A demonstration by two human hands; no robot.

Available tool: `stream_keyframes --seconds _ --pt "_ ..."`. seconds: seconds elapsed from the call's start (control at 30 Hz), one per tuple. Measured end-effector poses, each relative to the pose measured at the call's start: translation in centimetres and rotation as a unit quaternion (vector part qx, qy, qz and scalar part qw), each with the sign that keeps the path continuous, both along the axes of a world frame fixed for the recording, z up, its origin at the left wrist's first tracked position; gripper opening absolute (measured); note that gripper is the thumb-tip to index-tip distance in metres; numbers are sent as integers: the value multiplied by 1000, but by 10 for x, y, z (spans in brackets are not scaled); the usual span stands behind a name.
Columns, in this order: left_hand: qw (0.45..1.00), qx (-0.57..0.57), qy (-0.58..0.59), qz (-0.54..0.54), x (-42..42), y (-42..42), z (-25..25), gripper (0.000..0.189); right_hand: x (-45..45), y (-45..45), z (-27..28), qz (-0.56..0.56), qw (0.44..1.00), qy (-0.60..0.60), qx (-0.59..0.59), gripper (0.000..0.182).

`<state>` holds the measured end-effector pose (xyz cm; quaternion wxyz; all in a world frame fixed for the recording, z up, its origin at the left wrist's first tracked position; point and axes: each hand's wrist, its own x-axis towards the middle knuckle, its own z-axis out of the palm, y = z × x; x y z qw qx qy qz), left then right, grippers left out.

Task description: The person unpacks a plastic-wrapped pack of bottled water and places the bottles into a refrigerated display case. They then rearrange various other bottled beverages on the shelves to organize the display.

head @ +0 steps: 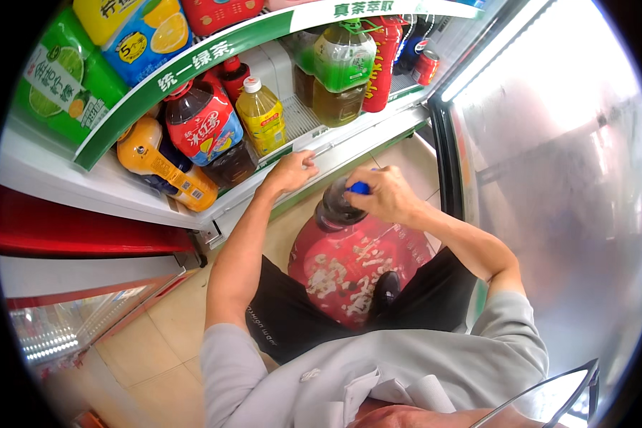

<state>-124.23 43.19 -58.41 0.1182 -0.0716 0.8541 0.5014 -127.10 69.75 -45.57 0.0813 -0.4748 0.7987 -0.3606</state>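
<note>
My right hand grips the blue cap of a large plastic bottle with dark contents. The bottle is between my knees, over the red patterned floor mat. My left hand is at the white front edge of the cooler, index finger stretched out and nothing visible in its grasp. Just beyond it, on the lowest shelf, stand a small yellow drink bottle and a large iced tea bottle with a red and blue label. My right fingers partly hide the cap.
Right of the gap are a green-labelled tea jug, a red bottle and a red can. An orange drink bottle leans at left. The open glass door borders my right side. Wrapped drink packs fill the upper shelf.
</note>
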Motion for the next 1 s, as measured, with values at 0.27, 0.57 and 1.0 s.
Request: stream_keyframes --seconds 0.27,0.57,1.0 --pt "926 227 161 256 -17 17 22 85 3 -27 162 -39 996 56 -53 19" --pt "741 486 -95 454 26 62 117 83 -37 -69 185 -53 985 137 -85 23" --pt "493 830 32 260 18 63 55 75 -26 -77 181 -16 985 154 -76 23"
